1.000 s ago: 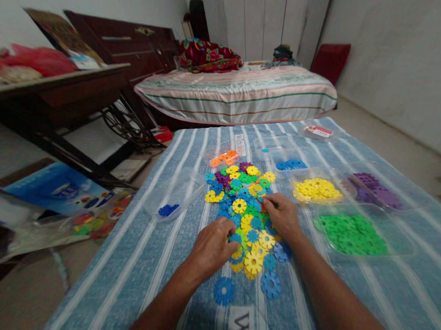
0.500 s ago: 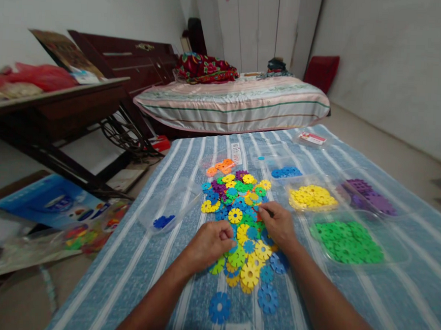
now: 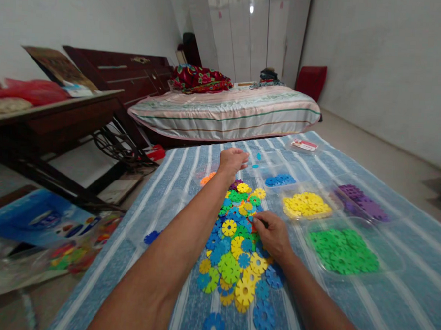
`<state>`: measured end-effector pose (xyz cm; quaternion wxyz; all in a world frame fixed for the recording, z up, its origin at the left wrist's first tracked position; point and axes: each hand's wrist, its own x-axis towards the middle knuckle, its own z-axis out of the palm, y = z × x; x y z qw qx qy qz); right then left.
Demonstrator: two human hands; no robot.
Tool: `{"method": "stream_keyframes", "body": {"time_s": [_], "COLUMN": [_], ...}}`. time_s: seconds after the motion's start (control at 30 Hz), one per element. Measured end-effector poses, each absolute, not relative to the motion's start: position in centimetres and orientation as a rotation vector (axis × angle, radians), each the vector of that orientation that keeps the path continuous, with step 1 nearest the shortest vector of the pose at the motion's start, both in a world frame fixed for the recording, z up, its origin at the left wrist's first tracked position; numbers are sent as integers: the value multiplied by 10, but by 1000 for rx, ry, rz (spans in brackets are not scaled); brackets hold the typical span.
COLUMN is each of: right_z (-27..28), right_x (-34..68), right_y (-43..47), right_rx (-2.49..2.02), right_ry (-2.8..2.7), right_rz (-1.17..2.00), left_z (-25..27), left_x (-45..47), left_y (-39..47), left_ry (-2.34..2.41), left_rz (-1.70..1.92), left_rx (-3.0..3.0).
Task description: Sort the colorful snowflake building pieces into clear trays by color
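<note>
My left hand [image 3: 233, 161] is stretched over the far end of the pile, its fingers loosely apart with nothing seen in them. Just right of it, a light blue notched disc [image 3: 258, 156] appears in the air above a clear tray that has another light blue disc [image 3: 255, 166] in it. My right hand [image 3: 274, 236] rests at the right side of the mixed pile of notched plastic discs [image 3: 230, 268]. Its thumb and index are pinched together beside an orange-red piece; what they hold, if anything, is hidden. The left forearm covers part of the pile.
Clear tubs at the right hold yellow discs [image 3: 307, 205], green discs [image 3: 343, 250], purple discs [image 3: 364, 203] and blue discs [image 3: 281, 180]. Orange discs [image 3: 207, 178] and dark blue discs [image 3: 152, 237] lie left, partly behind my arm. A bed [image 3: 227, 111] stands beyond the striped cloth [image 3: 126, 278].
My left hand has moved from the near left of the pile forward to its far end, and a light blue disc has left it. My right hand stays in place. The view has tilted up slightly.
</note>
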<state>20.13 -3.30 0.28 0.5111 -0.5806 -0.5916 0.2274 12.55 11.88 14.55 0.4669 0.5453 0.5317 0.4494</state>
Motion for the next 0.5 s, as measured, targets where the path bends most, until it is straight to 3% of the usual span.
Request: {"method": "stream_keyframes", "body": {"time_s": [0.1, 0.27, 0.5], "right_z": [5, 5, 2], "right_x": [202, 204, 205], "right_y": [-33, -34, -35], "right_rx": [-1395, -1399, -1418], "right_ry": [-1430, -1428, -1435], "right_rz": [534, 518, 509], "left_z": [134, 114, 102], "left_x": [113, 62, 22], "left_y": [102, 41, -43], "left_ry": [1307, 1148, 1103], "left_rz": [1003, 407, -231], "left_rx": [1543, 2216, 2580]}}
